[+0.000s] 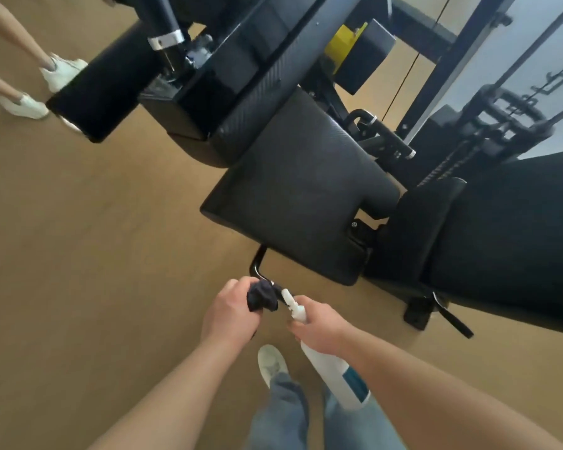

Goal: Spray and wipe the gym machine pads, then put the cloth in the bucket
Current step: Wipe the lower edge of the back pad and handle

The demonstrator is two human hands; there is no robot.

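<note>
L hand (229, 315) has its fingers curled round a crumpled dark cloth (262, 297). R hand (317, 326) is wrapped round the neck of a white plastic spray bottle w/ teal label (332, 368); the label text is too blurred to read. The nozzle seems aimed at the cloth. Both are held near the black textured seat pad (299, 203). Another person's white trainers (64, 73) stand beside the black roller pad (101, 89).

A tan floor (78, 238) spreads across the gym. At upper left, a bystander's bare legs (17, 37) stand on it in white sneakers (62, 71). A yellow block (340, 48) shows near the top, with a thin cable (403, 82) running down to its right. A dark steel upright (452, 66) slants past a pale wall (540, 34). A black grip (384, 133) with chrome ends juts out at right. A dark strap (452, 316) trails on the floor at lower right.
</note>
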